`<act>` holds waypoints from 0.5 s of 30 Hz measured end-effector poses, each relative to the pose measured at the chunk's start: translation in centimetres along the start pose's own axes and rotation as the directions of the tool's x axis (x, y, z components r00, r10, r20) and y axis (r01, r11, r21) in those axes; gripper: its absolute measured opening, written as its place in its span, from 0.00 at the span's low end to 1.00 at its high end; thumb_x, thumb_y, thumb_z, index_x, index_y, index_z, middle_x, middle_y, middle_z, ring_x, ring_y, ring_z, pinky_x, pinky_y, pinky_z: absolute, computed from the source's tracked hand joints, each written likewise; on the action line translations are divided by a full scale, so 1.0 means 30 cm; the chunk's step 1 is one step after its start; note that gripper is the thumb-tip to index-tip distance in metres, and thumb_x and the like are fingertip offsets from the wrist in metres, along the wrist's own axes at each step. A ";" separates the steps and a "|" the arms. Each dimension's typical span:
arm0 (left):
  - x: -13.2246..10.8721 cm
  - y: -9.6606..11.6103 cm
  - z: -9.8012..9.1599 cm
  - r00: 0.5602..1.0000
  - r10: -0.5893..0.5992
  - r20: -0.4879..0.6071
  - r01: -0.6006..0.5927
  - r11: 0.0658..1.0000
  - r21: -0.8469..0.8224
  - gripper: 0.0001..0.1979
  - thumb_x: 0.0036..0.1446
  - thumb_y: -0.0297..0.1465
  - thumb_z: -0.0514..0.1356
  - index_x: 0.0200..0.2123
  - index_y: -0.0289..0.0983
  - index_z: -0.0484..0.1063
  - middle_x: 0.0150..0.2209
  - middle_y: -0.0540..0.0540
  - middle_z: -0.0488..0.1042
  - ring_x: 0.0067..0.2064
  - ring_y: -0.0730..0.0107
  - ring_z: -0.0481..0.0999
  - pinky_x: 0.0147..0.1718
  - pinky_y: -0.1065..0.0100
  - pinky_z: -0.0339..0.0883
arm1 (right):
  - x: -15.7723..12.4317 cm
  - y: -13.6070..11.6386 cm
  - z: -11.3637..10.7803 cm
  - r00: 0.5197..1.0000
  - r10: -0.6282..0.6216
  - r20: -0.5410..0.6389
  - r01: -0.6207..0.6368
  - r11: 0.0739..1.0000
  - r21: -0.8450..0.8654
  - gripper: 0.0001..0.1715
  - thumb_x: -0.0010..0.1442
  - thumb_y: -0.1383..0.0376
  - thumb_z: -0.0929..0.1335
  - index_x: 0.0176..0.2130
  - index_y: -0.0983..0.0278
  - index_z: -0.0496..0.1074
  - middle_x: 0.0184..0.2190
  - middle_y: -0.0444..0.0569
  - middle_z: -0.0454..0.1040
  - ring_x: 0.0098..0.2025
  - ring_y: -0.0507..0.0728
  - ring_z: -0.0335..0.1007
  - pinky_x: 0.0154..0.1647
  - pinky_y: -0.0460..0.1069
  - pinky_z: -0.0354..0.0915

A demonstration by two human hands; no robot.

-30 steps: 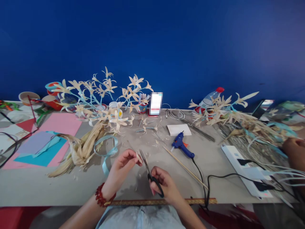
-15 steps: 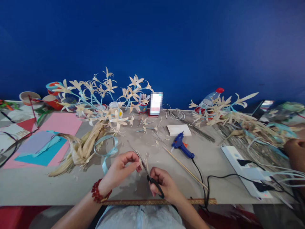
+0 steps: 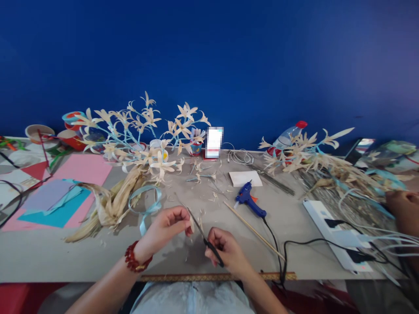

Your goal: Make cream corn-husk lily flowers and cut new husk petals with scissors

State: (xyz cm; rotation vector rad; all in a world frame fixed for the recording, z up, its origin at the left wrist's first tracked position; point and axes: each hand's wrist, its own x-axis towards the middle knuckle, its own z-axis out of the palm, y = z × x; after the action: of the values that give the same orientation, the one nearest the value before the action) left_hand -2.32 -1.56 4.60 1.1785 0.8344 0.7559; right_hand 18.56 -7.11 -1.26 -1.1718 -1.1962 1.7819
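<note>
Left hand (image 3: 172, 226) pinched a small pale strip (image 3: 192, 224) above the table (image 3: 108, 261), mostly hidden by the grip. Scissors (image 3: 206, 241) sat right beside it, contact unclear. Right hand (image 3: 226, 250) curled round their handles, partly covering them. Co-worker's hand (image 3: 404, 207) cut off at right edge, grip unreadable.

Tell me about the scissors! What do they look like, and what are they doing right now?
The scissors have long, slim grey blades that look like metal and black handles that look like plastic. The right hand holds them by the handles over the grey table. The blades slant forward and to the left, close to a small pale piece in the left hand. They look nearly closed, but whether they touch that piece is hard to tell.
</note>
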 end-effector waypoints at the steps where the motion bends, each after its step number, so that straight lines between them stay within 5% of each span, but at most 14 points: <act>1: 0.001 -0.001 -0.003 1.000 -0.009 0.010 0.009 1.000 -0.018 0.06 0.57 0.31 0.60 0.29 0.35 0.68 0.27 0.48 0.74 0.29 0.70 0.73 0.33 0.68 0.64 | 0.004 -0.002 -0.005 1.000 0.005 -0.008 -0.005 1.000 -0.020 0.28 0.44 0.47 0.75 0.25 0.61 0.58 0.14 0.35 0.61 0.14 0.46 0.54 0.17 0.42 0.50; 5: 0.004 -0.002 -0.015 0.999 -0.039 0.022 0.040 0.998 -0.051 0.06 0.57 0.31 0.60 0.30 0.35 0.68 0.27 0.47 0.75 0.29 0.70 0.73 0.34 0.68 0.64 | 0.015 -0.024 -0.045 0.991 -0.050 -0.127 0.010 0.954 -0.300 0.23 0.48 0.50 0.72 0.25 0.61 0.59 0.16 0.37 0.63 0.18 0.50 0.59 0.19 0.44 0.52; 9: 0.007 -0.007 -0.020 0.999 -0.051 0.009 0.051 0.996 -0.075 0.06 0.57 0.31 0.60 0.30 0.35 0.68 0.26 0.47 0.75 0.28 0.71 0.71 0.33 0.68 0.63 | 0.007 -0.052 -0.097 0.945 -0.223 -0.241 -0.052 0.622 -0.781 0.10 0.53 0.60 0.70 0.28 0.61 0.66 0.21 0.41 0.68 0.23 0.53 0.64 0.23 0.45 0.51; 12: 0.010 -0.014 -0.016 0.999 -0.052 -0.008 0.051 0.994 -0.092 0.06 0.57 0.32 0.60 0.31 0.35 0.68 0.26 0.48 0.74 0.28 0.72 0.70 0.32 0.69 0.63 | 0.000 -0.059 -0.114 0.932 -0.260 -0.253 -0.135 0.399 -0.907 0.07 0.54 0.60 0.69 0.32 0.61 0.68 0.24 0.43 0.72 0.26 0.55 0.68 0.25 0.46 0.52; 15: 0.011 -0.019 -0.009 0.998 -0.050 -0.023 0.048 0.994 -0.099 0.07 0.56 0.32 0.61 0.31 0.35 0.68 0.25 0.49 0.72 0.27 0.73 0.68 0.30 0.70 0.61 | -0.001 -0.058 -0.110 0.927 -0.271 -0.258 -0.179 0.283 -0.942 0.11 0.55 0.57 0.69 0.35 0.61 0.68 0.28 0.46 0.76 0.29 0.57 0.72 0.26 0.46 0.53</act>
State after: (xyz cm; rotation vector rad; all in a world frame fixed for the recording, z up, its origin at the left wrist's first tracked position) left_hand -2.36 -1.27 3.95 1.0592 0.8347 0.7647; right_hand 21.74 -5.47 -0.17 -1.9767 -2.1148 0.4825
